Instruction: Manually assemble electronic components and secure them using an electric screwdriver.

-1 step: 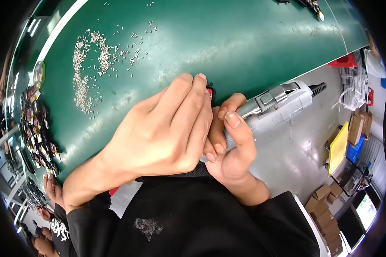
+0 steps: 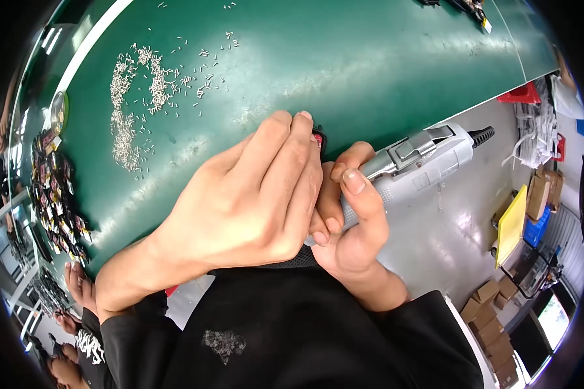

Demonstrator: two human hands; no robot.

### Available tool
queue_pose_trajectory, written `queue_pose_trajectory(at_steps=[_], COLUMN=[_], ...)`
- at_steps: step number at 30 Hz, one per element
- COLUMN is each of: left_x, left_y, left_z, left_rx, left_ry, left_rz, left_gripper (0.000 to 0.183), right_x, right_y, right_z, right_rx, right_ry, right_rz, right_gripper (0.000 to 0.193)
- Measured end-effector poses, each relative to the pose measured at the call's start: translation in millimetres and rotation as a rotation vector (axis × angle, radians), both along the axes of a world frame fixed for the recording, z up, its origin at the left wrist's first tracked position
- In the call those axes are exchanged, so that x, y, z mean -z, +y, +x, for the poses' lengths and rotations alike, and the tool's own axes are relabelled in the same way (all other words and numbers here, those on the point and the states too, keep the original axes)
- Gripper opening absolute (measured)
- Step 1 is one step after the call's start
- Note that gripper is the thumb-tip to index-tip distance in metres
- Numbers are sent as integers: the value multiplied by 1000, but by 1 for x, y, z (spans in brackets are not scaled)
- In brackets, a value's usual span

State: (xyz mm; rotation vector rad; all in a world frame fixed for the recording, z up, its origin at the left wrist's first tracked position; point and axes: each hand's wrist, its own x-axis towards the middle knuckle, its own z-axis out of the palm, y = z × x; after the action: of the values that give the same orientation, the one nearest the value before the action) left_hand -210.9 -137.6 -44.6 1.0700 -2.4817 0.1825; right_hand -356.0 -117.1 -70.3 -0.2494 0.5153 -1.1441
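Note:
My right hand [image 2: 357, 227] is closed around a grey electric screwdriver [image 2: 425, 162] with a metal lever on its upper side. Its black cord end points to the right, and its tip is hidden behind my fingers. My left hand [image 2: 243, 198] is bent over a small black and red part [image 2: 319, 137], of which only one end shows past the fingertips. Both hands meet in front of my body, at the near edge of the green table [image 2: 318, 65]. Many tiny silver screws [image 2: 157, 87] lie in a loose ring and scatter on the table, beyond my left hand.
A heap of black parts with small labels [image 2: 55, 194] lies along the table's left side, near a round dish [image 2: 59, 113]. Another person's hand [image 2: 78, 285] is close to that heap. Cardboard boxes [image 2: 490, 324] and a yellow board [image 2: 512, 223] stand on the right.

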Motion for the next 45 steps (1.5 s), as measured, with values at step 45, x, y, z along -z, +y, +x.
queue_pose_trajectory(at_steps=[45], left_x=[17], left_y=[6], left_z=[8], left_rx=[-31], left_ry=[260], left_rz=[171], left_gripper=[41], right_x=[-39], right_y=[-124], right_z=[-21], right_rx=[-400], right_ry=[285], right_rz=[-959], right_gripper=[35])
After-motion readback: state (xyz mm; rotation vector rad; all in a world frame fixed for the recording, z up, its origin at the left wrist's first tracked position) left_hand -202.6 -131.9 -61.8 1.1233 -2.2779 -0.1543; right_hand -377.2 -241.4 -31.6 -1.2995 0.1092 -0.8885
